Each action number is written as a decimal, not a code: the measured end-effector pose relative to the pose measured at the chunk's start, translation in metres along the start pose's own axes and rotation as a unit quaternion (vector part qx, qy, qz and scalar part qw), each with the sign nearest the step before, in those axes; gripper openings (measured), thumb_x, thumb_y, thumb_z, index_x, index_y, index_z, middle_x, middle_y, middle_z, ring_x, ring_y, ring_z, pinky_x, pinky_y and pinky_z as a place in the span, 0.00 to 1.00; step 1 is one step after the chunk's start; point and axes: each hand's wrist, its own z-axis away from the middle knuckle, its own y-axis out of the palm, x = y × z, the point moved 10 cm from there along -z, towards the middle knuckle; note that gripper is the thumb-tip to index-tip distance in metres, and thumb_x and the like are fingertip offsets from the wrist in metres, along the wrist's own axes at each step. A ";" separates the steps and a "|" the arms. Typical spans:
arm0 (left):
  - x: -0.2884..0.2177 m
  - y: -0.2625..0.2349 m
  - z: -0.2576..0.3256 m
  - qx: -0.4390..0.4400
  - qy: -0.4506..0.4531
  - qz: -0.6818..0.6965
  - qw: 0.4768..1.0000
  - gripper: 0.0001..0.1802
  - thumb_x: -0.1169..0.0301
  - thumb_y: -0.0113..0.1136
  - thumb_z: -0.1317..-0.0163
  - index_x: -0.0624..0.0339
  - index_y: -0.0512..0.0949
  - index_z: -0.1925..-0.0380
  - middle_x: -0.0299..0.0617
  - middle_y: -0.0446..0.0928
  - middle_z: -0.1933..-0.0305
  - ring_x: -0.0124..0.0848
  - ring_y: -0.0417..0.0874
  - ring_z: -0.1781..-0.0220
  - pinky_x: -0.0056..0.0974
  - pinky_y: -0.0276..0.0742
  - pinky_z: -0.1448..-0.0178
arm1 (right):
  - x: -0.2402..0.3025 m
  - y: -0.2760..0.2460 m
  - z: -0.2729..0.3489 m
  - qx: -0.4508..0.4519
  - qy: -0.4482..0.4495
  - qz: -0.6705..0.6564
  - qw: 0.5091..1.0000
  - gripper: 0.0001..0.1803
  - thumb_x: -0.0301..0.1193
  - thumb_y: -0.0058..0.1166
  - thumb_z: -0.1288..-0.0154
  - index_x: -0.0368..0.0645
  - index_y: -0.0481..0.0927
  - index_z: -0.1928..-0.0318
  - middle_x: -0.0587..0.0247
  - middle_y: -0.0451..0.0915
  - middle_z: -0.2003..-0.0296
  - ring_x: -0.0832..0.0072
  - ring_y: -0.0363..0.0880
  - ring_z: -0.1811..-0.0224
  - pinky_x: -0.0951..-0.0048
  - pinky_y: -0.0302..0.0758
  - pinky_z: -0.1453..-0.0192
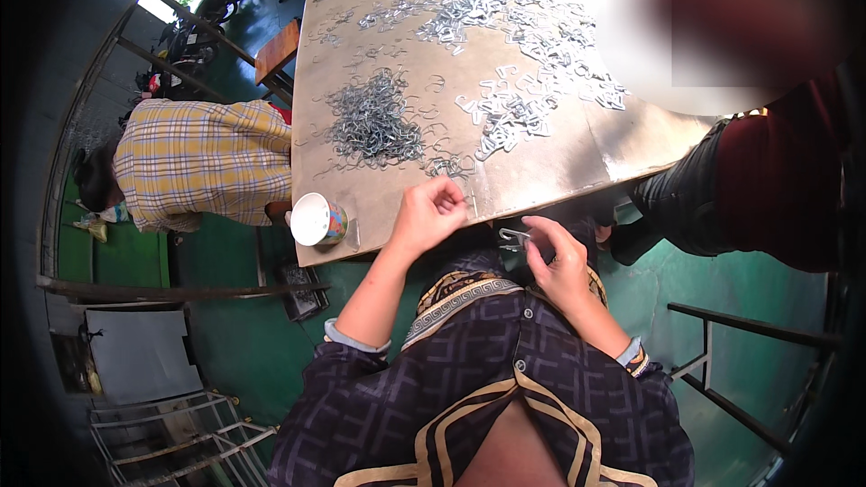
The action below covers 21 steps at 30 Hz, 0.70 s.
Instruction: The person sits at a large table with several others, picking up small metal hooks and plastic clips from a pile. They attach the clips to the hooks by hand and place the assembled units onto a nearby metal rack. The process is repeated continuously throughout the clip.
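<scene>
My right hand (561,260) is just off the table's near edge. Its thumb and fingers are closed on a pale metal hook (512,235), a bent piece with a looped end pointing left. My left hand (430,214) hovers by the table edge with its fingers curled in a pinch. Whatever it may hold is too small to make out. Just beyond it, a few thin wire clips (445,165) lie at the edge of a dense heap of grey wire clips (374,119). To the right of that heap lies a pile of pale metal hooks (514,114).
More metal pieces (469,13) spread over the far part of the brown-topped table (577,160). A paper cup (317,219) stands at its near left corner. A person in a checked shirt (207,158) is at the left; another in dark red (767,180) sits at the right.
</scene>
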 end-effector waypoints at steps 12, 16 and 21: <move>-0.070 0.047 0.046 -0.007 0.193 0.046 0.980 0.07 0.79 0.67 0.51 0.62 0.78 0.74 0.43 0.79 0.61 0.34 0.79 0.56 0.36 0.73 0.49 | 0.006 0.003 0.006 -0.006 -0.041 0.008 0.999 0.20 0.16 0.58 0.46 0.41 0.78 0.50 0.57 0.82 0.65 0.69 0.84 0.67 0.71 0.81 0.63; -0.069 0.053 0.050 -0.002 0.176 0.115 0.978 0.06 0.81 0.65 0.49 0.65 0.77 0.72 0.46 0.83 0.62 0.35 0.83 0.57 0.36 0.76 0.50 | 0.012 -0.002 0.000 0.000 -0.061 -0.037 0.997 0.20 0.16 0.59 0.46 0.38 0.78 0.51 0.57 0.83 0.67 0.71 0.84 0.69 0.73 0.81 0.64; -0.074 0.052 0.059 0.002 0.207 0.128 0.970 0.06 0.83 0.63 0.47 0.65 0.75 0.73 0.48 0.83 0.62 0.34 0.85 0.58 0.36 0.78 0.51 | -0.027 -0.028 -0.031 -0.054 -0.046 0.038 0.997 0.15 0.21 0.59 0.44 0.37 0.79 0.53 0.57 0.81 0.70 0.70 0.82 0.71 0.73 0.78 0.65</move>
